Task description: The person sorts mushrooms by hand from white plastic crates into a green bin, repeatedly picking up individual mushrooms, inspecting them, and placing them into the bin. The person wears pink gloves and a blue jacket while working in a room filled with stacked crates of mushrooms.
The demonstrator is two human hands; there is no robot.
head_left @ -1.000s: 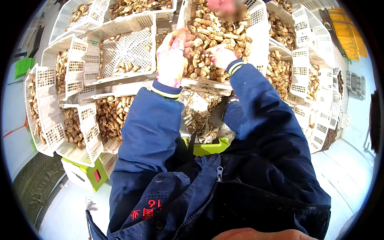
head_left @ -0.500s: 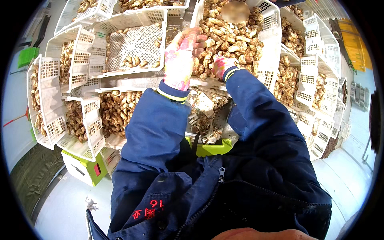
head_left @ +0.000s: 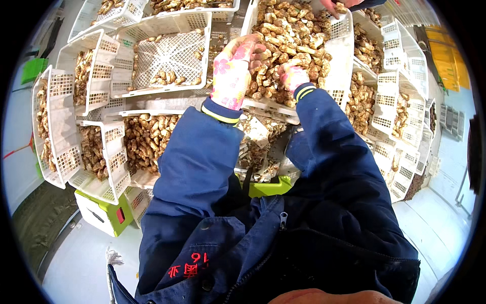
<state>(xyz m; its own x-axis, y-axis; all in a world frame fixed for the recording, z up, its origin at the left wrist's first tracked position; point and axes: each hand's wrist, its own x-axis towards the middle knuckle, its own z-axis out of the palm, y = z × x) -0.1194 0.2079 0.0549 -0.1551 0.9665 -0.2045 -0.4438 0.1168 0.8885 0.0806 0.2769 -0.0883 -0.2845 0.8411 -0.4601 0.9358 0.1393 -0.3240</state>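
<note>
A white plastic crate (head_left: 337, 61) in front of me is heaped with brown-and-cream mushrooms (head_left: 298, 48). My left hand (head_left: 242, 53), in a pink-and-white flowered glove or cuff with bare-looking fingers, reaches over the crate's left side. Its fingers curl inward by the mushrooms; what they hold, if anything, is hidden. My right hand (head_left: 293, 77), in similar pink-and-white covering, is down among the mushrooms near the crate's front. Its fingers are bent together, and their tips are lost against the pile. Scraps and trimmings (head_left: 258, 147) lie below, between my forearms.
Another person's hand (head_left: 331, 7) holds a mushroom over the crate's far right corner. At left, a crate (head_left: 167, 50) has only a few mushrooms. More filled white crates (head_left: 63, 106) stand at left and right (head_left: 387, 96). A green-and-white box (head_left: 98, 215) sits lower left.
My right hand has shifted a little right over the mushrooms, while my left hand stays almost in place. The other person's hand with a mushroom has come into view at the upper right.
</note>
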